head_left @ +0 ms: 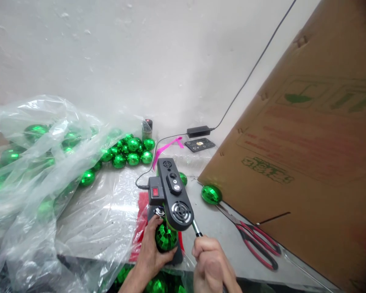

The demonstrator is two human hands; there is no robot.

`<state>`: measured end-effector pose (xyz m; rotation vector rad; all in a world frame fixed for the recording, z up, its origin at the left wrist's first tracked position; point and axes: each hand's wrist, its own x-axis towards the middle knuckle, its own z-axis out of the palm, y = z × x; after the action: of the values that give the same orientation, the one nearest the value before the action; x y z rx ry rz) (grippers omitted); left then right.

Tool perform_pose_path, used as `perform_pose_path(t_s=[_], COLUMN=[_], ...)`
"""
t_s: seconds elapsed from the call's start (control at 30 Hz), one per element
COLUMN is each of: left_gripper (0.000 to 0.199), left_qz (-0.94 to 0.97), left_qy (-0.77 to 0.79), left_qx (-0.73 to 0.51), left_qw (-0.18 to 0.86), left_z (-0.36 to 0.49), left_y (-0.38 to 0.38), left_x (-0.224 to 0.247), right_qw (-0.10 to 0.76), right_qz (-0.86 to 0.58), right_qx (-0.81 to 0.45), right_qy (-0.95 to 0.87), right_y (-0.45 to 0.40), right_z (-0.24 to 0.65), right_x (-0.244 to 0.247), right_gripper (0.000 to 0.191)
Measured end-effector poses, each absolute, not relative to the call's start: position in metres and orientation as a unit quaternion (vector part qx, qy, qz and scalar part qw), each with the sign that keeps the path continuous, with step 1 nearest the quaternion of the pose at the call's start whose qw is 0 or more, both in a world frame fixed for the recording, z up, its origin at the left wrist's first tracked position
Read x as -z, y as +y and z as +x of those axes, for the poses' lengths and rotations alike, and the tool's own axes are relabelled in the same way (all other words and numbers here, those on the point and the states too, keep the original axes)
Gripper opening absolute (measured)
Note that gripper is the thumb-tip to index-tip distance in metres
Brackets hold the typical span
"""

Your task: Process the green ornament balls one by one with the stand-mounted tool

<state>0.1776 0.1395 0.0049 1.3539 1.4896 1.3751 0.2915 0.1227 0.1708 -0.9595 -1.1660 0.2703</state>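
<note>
My left hand (151,248) is wrapped round a shiny green faceted ball (166,237), keeping it under the front end of a black lever machine (173,183). The machine has round vents on top and a side box with a red rocker switch (155,192). On its right side, my right hand (212,260) is closed round the handle of a metal lever (197,228). The underside of the machine's head and its contact with the ball are hidden. Beneath the machine lies a red sheet (140,228).
Several green balls (132,158) lie at left, some under clear plastic (33,244). More balls (157,285) sit below the table edge. Red-and-black scissors (256,242) and another ball (211,195) lie right, by a large cardboard box (308,134). A power adapter (199,131) stands behind.
</note>
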Motion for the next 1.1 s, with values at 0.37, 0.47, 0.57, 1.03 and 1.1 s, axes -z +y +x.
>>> perform_pose_path(t_s=[0.37, 0.47, 0.57, 1.03, 1.1], left_gripper=[0.077, 0.078, 0.079, 0.080, 0.081], left_qz=[0.519, 0.523, 0.527, 0.541, 0.541], left_qy=[0.573, 0.575, 0.572, 0.569, 0.570], left_qx=[-0.539, -0.537, -0.538, -0.540, -0.538], left_qw=[0.335, 0.328, 0.324, 0.304, 0.306], left_z=[0.182, 0.183, 0.183, 0.186, 0.186], left_y=[0.143, 0.143, 0.143, 0.147, 0.147], left_x=[0.000, 0.003, 0.003, 0.010, 0.010], right_qw=[0.723, 0.726, 0.723, 0.769, 0.778], right_qz=[-0.380, -0.376, -0.376, -0.350, -0.345], right_qx=[-0.068, -0.072, -0.066, -0.077, -0.080], right_qy=[-0.572, -0.572, -0.576, -0.529, -0.519], right_y=[0.135, 0.134, 0.134, 0.141, 0.142], right_z=[0.306, 0.305, 0.306, 0.296, 0.292], right_x=[-0.155, -0.153, -0.151, -0.162, -0.168], right_gripper=[0.045, 0.044, 0.045, 0.049, 0.052])
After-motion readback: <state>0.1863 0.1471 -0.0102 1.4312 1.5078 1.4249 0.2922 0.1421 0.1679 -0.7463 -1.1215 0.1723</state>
